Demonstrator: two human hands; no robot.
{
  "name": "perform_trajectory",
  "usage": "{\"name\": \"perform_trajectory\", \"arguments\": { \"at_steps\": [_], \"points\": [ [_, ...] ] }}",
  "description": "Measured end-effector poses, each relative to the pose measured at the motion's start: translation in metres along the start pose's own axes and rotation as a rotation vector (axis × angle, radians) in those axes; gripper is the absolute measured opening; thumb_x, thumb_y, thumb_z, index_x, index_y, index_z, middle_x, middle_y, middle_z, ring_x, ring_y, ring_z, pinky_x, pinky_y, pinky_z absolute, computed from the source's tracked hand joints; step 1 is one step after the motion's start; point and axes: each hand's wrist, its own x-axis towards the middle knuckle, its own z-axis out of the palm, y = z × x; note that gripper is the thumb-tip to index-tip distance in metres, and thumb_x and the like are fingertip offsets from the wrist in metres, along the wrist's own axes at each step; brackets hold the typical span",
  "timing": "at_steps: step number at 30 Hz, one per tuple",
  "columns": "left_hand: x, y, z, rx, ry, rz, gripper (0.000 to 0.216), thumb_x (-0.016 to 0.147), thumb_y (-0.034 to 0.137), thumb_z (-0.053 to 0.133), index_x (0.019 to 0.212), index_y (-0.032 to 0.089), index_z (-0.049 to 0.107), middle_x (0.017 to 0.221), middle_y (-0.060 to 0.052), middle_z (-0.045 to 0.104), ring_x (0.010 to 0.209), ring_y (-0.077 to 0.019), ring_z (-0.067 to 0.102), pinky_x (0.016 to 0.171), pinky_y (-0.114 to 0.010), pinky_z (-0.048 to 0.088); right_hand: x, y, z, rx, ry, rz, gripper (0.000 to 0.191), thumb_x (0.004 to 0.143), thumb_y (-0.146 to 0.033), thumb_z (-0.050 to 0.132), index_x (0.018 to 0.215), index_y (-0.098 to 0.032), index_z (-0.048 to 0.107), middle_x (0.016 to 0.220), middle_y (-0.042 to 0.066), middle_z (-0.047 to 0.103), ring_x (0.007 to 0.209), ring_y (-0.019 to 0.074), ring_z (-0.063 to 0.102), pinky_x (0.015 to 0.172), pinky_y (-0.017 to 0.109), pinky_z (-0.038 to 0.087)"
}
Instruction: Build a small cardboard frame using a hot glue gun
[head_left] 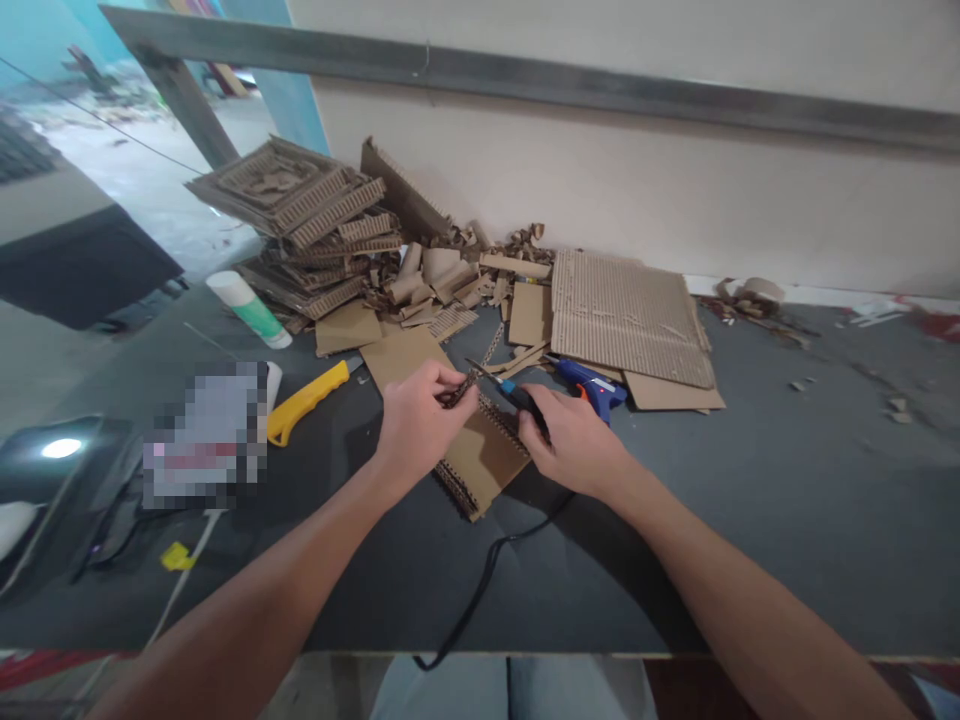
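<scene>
At the middle of the frame, the left hand (429, 412) pinches a narrow cardboard strip (460, 390), thumb and fingers closed together on it. Just to its right, the right hand (566, 435) is wrapped around the dark handle of a cutting tool (511, 391), blue towards the front, whose thin metal end meets or nearly meets the strip; blur keeps me from saying whether it is a pair of scissors or a blade.

The strip should weigh next to nothing. Its fluting looks open, so it would likely bend easily across the ridges and crush under a hard squeeze; a light pinch close to the cut, fingertips kept off the metal, seems the best hold. Dry paper ought not to slip much.

Below both hands, from centre to lower centre, lies a flat cardboard panel (487, 462) with ridged strips standing along its edges. It looks light and fairly stiff, and is probably best taken by its flat face or plain ends, since the ridged edging could dent.

Right of centre, a blue glue gun (589, 385) lies partly beside the right hand; its nozzle may be hot, so the body is the place to grasp. Left of centre, a yellow utility knife (309, 402) rests on the dark tabletop (787, 520).
</scene>
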Motion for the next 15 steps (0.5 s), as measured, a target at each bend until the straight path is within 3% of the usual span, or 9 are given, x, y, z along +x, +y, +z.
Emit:
{"name": "perform_trajectory", "arguments": {
  "at_steps": [4, 9, 15],
  "points": [
    [0.0007, 0.0014, -0.0004, 0.013, -0.018, -0.045, 0.014, 0.081, 0.03, 0.069, 0.089, 0.02, 0.064, 0.073, -0.001, 0.077, 0.063, -0.0175, 0.073, 0.061, -0.025, 0.058, 0.0004, 0.0, 0.0005, -0.015, 0.012, 0.0, 0.029, 0.093, -0.022, 0.038, 0.113, -0.011, 0.055, 0.087, 0.012, 0.068, 0.081, 0.0238, 0.065, 0.072, 0.033, 0.044],
    [-0.0001, -0.0026, 0.0012, -0.037, -0.027, -0.028, 0.013, 0.081, 0.029, 0.069, 0.089, 0.019, 0.068, 0.089, -0.006, 0.079, 0.086, -0.0234, 0.075, 0.071, -0.028, 0.062, 0.0007, -0.0012, 0.0005, -0.035, -0.003, 0.011, 0.03, 0.093, -0.022, 0.037, 0.113, -0.01, 0.054, 0.087, 0.013, 0.068, 0.081, 0.0244, 0.065, 0.071, 0.033, 0.044],
    [-0.0001, -0.0054, 0.003, 0.008, -0.012, 0.009, 0.012, 0.082, 0.028, 0.069, 0.09, 0.019, 0.068, 0.09, -0.006, 0.079, 0.086, -0.0227, 0.076, 0.07, -0.027, 0.062, -0.0003, -0.0018, 0.0013, -0.098, -0.029, 0.032, 0.032, 0.095, -0.023, 0.034, 0.118, -0.009, 0.051, 0.093, 0.015, 0.069, 0.082, 0.0259, 0.066, 0.069, 0.034, 0.044]
  ]
}}
